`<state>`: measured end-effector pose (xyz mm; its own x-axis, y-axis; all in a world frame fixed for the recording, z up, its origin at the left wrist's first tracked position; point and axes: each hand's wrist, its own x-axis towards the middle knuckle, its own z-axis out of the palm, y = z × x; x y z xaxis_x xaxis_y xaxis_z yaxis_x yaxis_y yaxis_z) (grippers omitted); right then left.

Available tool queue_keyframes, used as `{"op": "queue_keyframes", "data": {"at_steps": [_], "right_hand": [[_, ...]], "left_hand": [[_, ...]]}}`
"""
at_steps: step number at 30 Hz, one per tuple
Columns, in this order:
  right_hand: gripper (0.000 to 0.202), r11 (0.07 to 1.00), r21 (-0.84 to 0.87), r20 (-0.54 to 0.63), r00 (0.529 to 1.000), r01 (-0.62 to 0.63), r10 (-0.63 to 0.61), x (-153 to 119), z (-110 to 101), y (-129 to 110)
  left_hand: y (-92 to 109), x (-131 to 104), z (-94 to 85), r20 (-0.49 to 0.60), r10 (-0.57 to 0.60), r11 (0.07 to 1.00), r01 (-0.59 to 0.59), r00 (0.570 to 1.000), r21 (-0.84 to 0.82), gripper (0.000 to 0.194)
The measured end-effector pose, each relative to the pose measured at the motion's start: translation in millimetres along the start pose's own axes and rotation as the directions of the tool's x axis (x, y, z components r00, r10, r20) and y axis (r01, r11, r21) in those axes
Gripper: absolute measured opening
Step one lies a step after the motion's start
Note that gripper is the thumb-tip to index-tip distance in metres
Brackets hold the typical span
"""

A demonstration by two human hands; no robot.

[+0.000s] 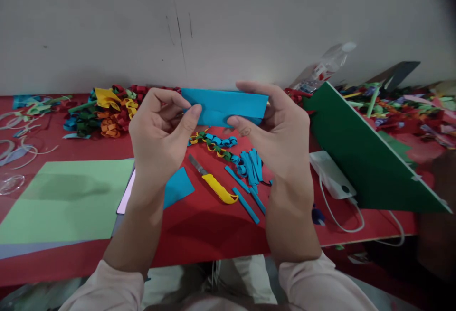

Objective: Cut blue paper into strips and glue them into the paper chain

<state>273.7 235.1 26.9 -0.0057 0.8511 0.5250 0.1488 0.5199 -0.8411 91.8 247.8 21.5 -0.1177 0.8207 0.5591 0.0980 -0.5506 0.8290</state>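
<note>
A folded sheet of blue paper [224, 104] is held up above the table between both hands. My left hand [162, 130] pinches its left end between thumb and fingers. At the right end my right hand [276, 130] grips it, thumb in front and fingers behind. Below lies a yellow-handled craft knife [216, 185], blade pointing up and left. Blue paper strips [251, 166] lie to its right, partly behind my right wrist. A paper chain [215, 147] of blue, green and yellow links runs behind the knife. Another piece of blue paper [180, 187] shows beside my left wrist.
Light green paper [67, 202] covers the left of the red table [210, 235]. Heaped paper chains [107, 111] sit along the wall. A green board [370, 159] leans at the right, near a white power bank [333, 175] with a cable and a plastic bottle [326, 66].
</note>
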Motion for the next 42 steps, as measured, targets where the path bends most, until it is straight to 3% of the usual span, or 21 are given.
{"op": "queue_keyframes", "data": {"at_steps": [3, 10, 18, 28, 34, 37, 42], "right_hand": [[0.033, 0.999, -0.046, -0.015, 1.000, -0.012, 0.011, 0.3, -0.4, 0.9], [0.035, 0.995, -0.099, 0.028, 1.000, -0.004, 0.007, 0.2, -1.0, -2.3], [0.032, 0.994, -0.106, 0.000, 1.000, -0.003, 0.003, -0.7, 2.2, 5.8], [0.026, 0.994, -0.094, 0.020, 0.998, -0.061, 0.064, 0.6, -3.5, 4.0], [0.024, 0.992, -0.113, 0.053, 0.997, -0.051, 0.058, -1.0, -8.7, -1.4], [0.027, 0.987, -0.156, 0.102, 0.993, -0.040, 0.057, -2.1, -12.3, -5.7], [0.018, 0.994, -0.111, 0.158, 0.987, 0.004, 0.014, -1.7, -11.6, -11.8]], "left_hand": [[-2.6, 1.1, -1.1, 0.019, -0.011, 0.999, 0.011, 1.000, -0.033, 0.035], [0.9, 0.5, -2.4, 0.109, -0.069, 0.992, 0.079, 0.992, -0.094, 0.052], [-0.7, -1.5, -0.2, 0.115, -0.164, 0.984, 0.171, 0.980, -0.055, 0.040], [-6.5, 0.6, -6.1, 0.173, -0.180, 0.983, 0.185, 0.968, -0.012, 0.031], [-1.9, -0.8, -9.7, 0.233, -0.177, 0.969, 0.210, 0.956, -0.126, 0.013], [0.2, -0.6, -12.6, 0.295, -0.167, 0.957, 0.227, 0.941, -0.182, 0.014], [-0.9, 0.6, -8.0, 0.180, -0.131, 0.987, 0.144, 0.975, -0.064, 0.012]]}}
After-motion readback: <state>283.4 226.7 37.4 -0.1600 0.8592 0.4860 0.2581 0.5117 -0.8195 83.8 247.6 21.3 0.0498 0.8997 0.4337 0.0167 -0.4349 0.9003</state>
